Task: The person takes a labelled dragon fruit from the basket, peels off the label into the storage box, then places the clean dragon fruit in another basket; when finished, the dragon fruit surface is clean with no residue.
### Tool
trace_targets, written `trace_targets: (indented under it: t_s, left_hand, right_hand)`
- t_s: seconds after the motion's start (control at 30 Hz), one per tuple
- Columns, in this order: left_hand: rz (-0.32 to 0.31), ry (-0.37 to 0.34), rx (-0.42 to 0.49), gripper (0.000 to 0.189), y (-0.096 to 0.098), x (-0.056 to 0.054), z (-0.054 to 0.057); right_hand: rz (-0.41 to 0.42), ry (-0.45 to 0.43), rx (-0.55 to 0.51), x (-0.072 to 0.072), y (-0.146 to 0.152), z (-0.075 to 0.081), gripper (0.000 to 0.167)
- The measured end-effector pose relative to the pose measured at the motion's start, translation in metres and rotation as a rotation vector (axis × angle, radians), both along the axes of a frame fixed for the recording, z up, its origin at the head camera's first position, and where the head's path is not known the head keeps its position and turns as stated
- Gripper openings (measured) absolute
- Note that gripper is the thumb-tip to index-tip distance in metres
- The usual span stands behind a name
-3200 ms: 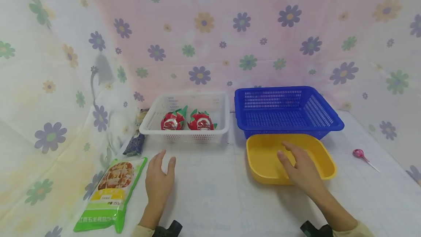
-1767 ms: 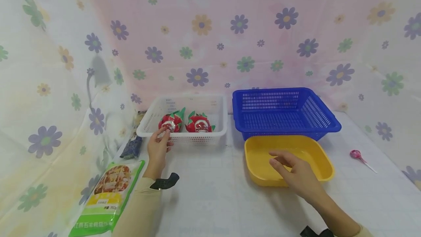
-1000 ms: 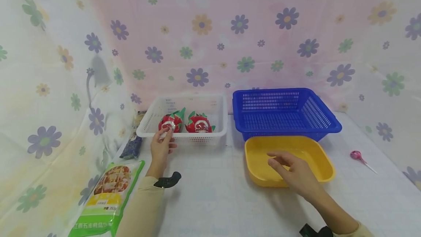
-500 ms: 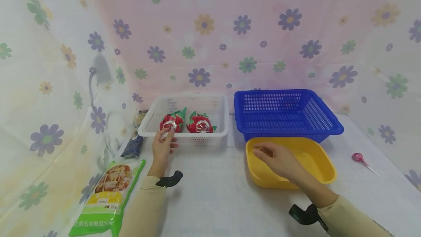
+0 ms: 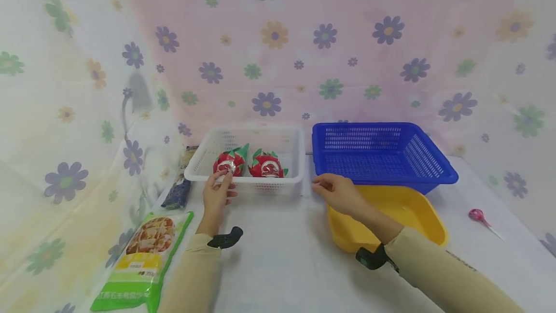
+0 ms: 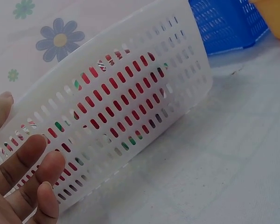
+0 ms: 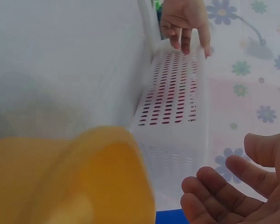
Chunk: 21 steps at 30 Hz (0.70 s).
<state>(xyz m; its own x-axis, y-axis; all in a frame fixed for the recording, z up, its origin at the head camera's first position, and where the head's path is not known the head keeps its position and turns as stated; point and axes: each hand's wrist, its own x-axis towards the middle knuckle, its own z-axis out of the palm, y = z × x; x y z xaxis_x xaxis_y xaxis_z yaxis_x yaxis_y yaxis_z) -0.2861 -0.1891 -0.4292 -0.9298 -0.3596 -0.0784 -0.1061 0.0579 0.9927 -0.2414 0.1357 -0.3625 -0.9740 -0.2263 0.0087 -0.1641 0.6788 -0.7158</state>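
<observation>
A white perforated basket [image 5: 204,178] stands at the back left with two red, green-tipped dragon fruits [image 5: 266,165] inside, each bearing a round white label. My left hand [image 5: 215,199] is at its front rim, thumb and index finger pinching the edge. The other fingers hang spread outside the basket wall [image 6: 144,135]. My right hand [image 5: 340,194] holds nothing; its fingers are loosely bent over the left edge of the yellow basin [image 5: 354,235]. In the right wrist view its fingers [image 7: 224,196] are apart from the white basket.
Behind the basin stands a blue perforated basket [image 5: 384,177]. A pink lollipop [image 5: 476,215] lies at the far right. Along the left side lie a green and yellow food bag [image 5: 141,262] and a dark blue packet [image 5: 177,193]. Flowered cloth [image 5: 278,62] encloses the table.
My left hand went forward to the white basket's rim and stayed there. My right hand shifted left and slightly forward from over the yellow basin toward the white basket. Both baskets stay in place.
</observation>
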Motion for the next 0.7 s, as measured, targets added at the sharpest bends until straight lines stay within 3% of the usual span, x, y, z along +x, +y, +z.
trace_targets:
  t_s: [0.37, 0.7]
  left_hand:
    - [-0.021, 0.013, -0.008, 0.042, 0.002, 0.000, 0.002]
    - [-0.029, -0.031, -0.010, 0.046, -0.002, 0.002, 0.002]
  right_hand:
    - [0.021, 0.090, 0.007, -0.043, -0.034, 0.016, 0.038]
    - [0.080, 0.045, 0.060, -0.081, -0.077, 0.018, 0.046]
